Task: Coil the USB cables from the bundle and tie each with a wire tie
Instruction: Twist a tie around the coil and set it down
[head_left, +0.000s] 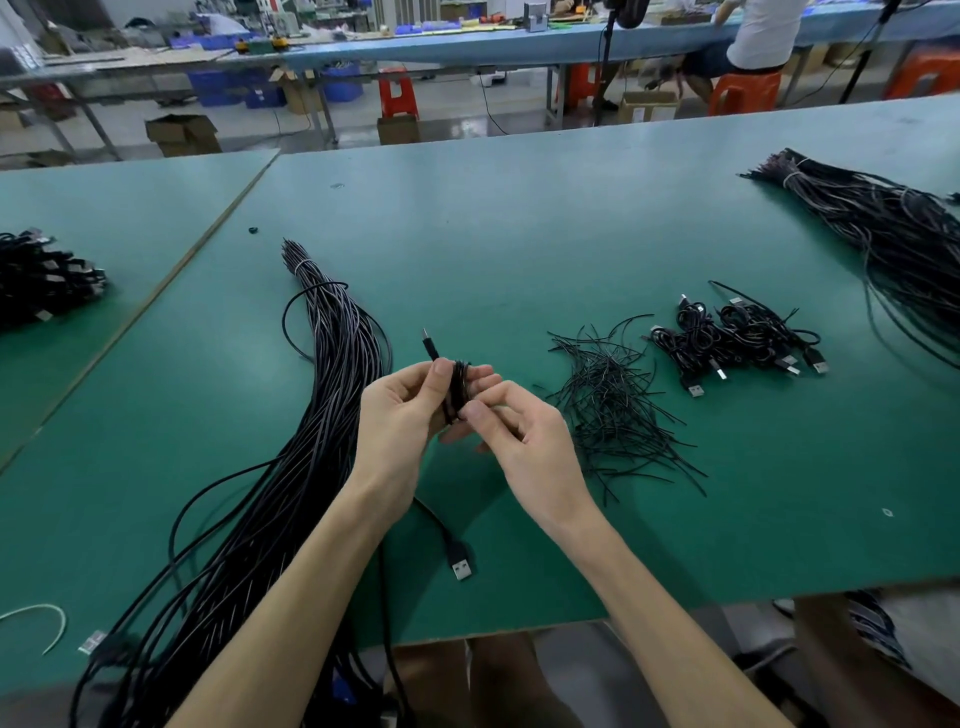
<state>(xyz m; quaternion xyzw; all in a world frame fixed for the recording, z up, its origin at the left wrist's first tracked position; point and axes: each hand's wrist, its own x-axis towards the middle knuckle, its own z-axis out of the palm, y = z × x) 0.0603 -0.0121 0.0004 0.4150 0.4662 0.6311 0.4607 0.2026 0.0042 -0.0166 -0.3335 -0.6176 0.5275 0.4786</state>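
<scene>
— Cables everywhere on that green matte tabletop (519, 218), aren't there? What lies around the hands?

— Three long bundles that I can count. One thick sheaf of glossy black USB cables (322, 395) runs just left of the hands, bound near its far end with a pale tie. A second tied bundle (883, 228) lies well apart at the far right, and a heap of black cables with metal plugs (41, 280) sits on the neighbouring table to the left.

— And to the right?

— A loose scatter of thin black wire ties (613, 405), too many to count, just beside the right hand. Beyond it, a small pile of finished coiled cables (737, 332), plugs sticking out.

— What about the hands themselves?

— The left hand (400, 421) is pinching a small tight coil of black cable (457, 387) between thumb and fingers, above the table. The right hand (524, 441) has its fingertips pressed against the same coil. One small plug pokes up above it; a flat USB plug (461, 564) trails down onto the table below.

— Anything blocking the view?

— Fingers hide most of the coil.
</scene>
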